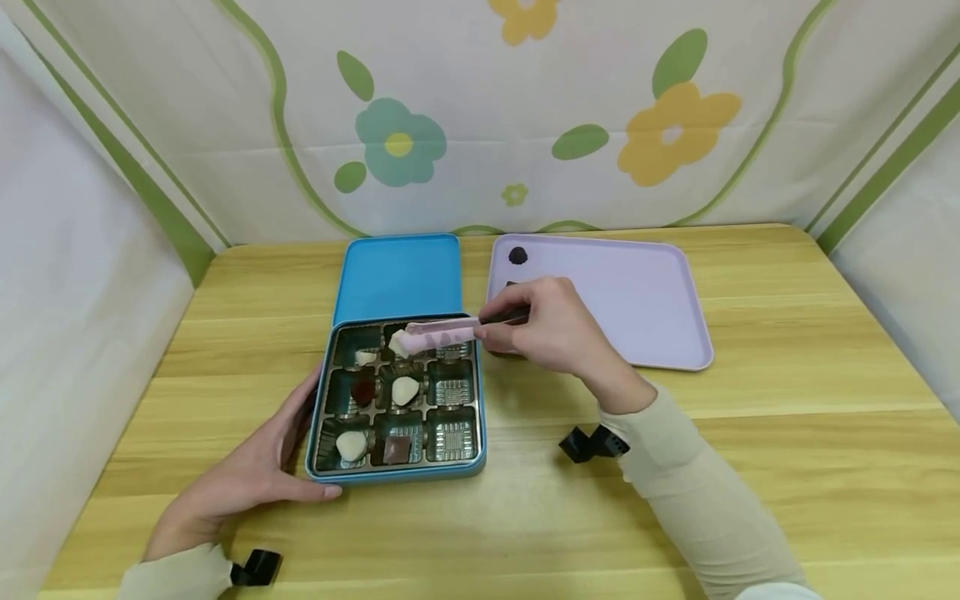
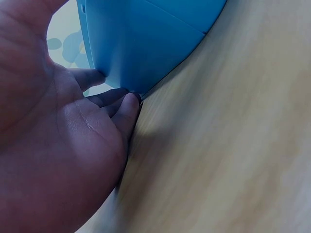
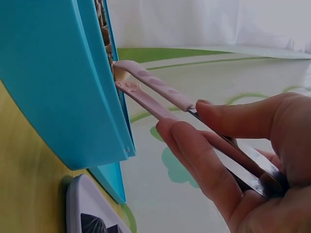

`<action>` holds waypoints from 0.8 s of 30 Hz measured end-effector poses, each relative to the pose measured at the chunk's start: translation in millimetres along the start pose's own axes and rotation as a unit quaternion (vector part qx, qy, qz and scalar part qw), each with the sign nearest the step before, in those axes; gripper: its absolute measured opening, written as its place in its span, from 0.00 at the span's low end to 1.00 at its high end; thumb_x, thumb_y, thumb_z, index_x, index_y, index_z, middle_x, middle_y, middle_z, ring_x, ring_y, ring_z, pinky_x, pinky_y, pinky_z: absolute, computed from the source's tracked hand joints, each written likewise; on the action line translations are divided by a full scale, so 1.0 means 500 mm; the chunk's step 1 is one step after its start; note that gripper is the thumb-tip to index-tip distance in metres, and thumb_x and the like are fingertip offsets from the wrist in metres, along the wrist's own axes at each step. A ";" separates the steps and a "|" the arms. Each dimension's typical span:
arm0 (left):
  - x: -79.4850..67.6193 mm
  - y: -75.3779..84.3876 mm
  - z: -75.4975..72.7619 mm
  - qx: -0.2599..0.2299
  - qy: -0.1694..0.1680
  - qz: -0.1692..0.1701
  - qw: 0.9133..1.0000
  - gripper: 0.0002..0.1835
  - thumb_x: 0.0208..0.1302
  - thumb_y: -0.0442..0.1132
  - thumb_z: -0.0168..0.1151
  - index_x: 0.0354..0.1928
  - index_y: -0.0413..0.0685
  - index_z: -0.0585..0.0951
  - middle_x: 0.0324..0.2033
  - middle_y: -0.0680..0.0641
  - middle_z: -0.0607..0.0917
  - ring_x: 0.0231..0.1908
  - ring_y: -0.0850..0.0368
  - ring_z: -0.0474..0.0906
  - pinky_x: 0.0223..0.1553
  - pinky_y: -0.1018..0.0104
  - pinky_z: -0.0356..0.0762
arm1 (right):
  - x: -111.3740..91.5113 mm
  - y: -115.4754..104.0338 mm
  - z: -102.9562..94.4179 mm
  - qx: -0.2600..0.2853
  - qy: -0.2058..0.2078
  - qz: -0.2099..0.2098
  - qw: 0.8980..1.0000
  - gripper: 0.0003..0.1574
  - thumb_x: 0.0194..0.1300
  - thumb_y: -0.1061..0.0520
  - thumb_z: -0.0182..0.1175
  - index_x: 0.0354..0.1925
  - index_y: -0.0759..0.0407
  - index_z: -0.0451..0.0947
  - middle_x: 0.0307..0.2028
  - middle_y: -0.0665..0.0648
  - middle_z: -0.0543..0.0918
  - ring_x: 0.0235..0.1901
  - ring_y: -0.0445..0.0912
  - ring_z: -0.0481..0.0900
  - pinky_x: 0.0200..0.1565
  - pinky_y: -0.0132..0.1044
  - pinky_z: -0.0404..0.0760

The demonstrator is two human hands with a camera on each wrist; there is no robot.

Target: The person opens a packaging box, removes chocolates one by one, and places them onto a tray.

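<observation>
My right hand (image 1: 551, 325) grips metal tongs (image 3: 248, 167) with pink tips (image 1: 442, 335). Between the tips is a white chocolate (image 1: 399, 343), at the back middle compartment of a blue tin (image 1: 397, 477); whether it touches the bottom cannot be told. More chocolates lie in the tin: white ones (image 1: 405, 391) in the centre, front left and back left, a reddish-brown one (image 1: 363, 392) at middle left, and a brown square (image 1: 397, 449) at front middle. My left hand (image 1: 258, 462) rests at the tin's left side, its thumb by the front left corner and its fingers (image 2: 127, 114) against the wall.
The tin's blue lid (image 1: 401, 279) lies flipped back behind it. Right of the lid is a lilac tray (image 1: 622, 304) with a dark ridged chocolate (image 1: 517, 255) and another dark piece (image 1: 512, 284), partly hidden by my right hand. A patterned cloth (image 1: 487, 167) hangs behind the wooden table (image 1: 787, 433).
</observation>
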State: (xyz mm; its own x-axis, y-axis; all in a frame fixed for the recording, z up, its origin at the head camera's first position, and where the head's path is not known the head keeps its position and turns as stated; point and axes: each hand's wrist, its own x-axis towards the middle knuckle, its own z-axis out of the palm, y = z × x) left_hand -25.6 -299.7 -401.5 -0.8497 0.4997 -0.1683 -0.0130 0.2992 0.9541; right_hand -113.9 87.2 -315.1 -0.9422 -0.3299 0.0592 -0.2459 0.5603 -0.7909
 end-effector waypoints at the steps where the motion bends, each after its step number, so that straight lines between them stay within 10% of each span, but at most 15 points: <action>1: 0.001 0.000 0.000 -0.001 0.000 0.000 1.000 0.74 0.54 0.28 0.83 0.88 0.72 0.38 0.88 0.50 0.36 0.86 0.51 0.29 0.67 0.93 0.51 | -0.002 0.003 -0.003 0.003 0.002 0.002 1.000 0.06 0.62 0.53 0.77 0.39 0.50 0.94 0.37 0.49 0.94 0.37 0.43 0.88 0.43 0.40 0.85; 12: 0.003 0.001 -0.005 0.018 0.005 0.007 1.000 0.75 0.54 0.29 0.83 0.88 0.72 0.38 0.89 0.52 0.37 0.84 0.66 0.33 0.67 0.93 0.50 | -0.014 0.042 -0.048 0.179 -0.003 0.085 0.980 0.11 0.66 0.64 0.75 0.46 0.65 0.92 0.44 0.65 0.93 0.34 0.48 0.94 0.42 0.41 0.92; 24: 0.003 0.004 -0.005 0.018 0.002 0.003 1.000 0.75 0.54 0.29 0.83 0.88 0.72 0.38 0.88 0.53 0.37 0.84 0.65 0.32 0.67 0.93 0.50 | -0.046 0.113 -0.122 0.246 0.054 0.113 0.961 0.19 0.69 0.63 0.73 0.53 0.75 0.86 0.36 0.54 0.94 0.36 0.46 0.95 0.45 0.41 0.91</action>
State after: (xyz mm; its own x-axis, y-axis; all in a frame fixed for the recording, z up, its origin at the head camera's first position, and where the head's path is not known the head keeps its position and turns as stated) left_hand -28.5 -300.5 -399.3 -0.8514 0.4988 -0.1622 0.0109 0.3260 0.9453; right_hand -120.1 172.7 -323.8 -0.9837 -0.1455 -0.1059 0.0803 0.1721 -0.9818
